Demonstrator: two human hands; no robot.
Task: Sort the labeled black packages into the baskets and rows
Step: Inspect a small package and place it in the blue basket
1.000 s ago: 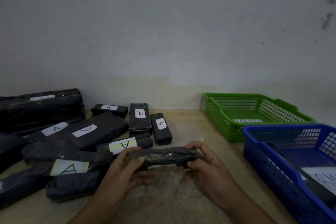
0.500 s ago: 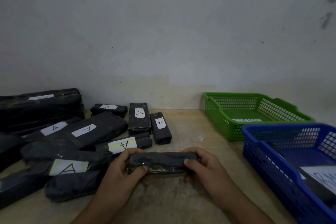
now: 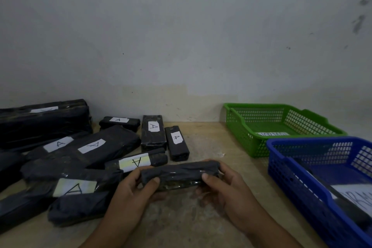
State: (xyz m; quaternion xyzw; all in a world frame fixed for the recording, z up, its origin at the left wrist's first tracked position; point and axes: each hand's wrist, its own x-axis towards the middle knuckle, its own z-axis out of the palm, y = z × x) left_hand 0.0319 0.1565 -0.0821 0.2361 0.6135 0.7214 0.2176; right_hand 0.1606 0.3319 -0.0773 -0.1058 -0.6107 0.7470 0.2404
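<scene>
While both hands grip its ends, a black package (image 3: 179, 175) is held near the middle of the table's (image 3: 207, 143) front edge, with no label on the face that shows. The left hand (image 3: 128, 193) curls round one end and the right hand (image 3: 227, 189) round the other, thumbs on top. Packages marked A (image 3: 91, 145) crowd the table's left edge. A green basket (image 3: 241, 141) sits at the back right corner and a blue basket (image 3: 291, 177) along the right edge. The step in hand appears to be identifying the package; the next move likely calls for turning it to find its letter, then choosing a row or basket.
</scene>
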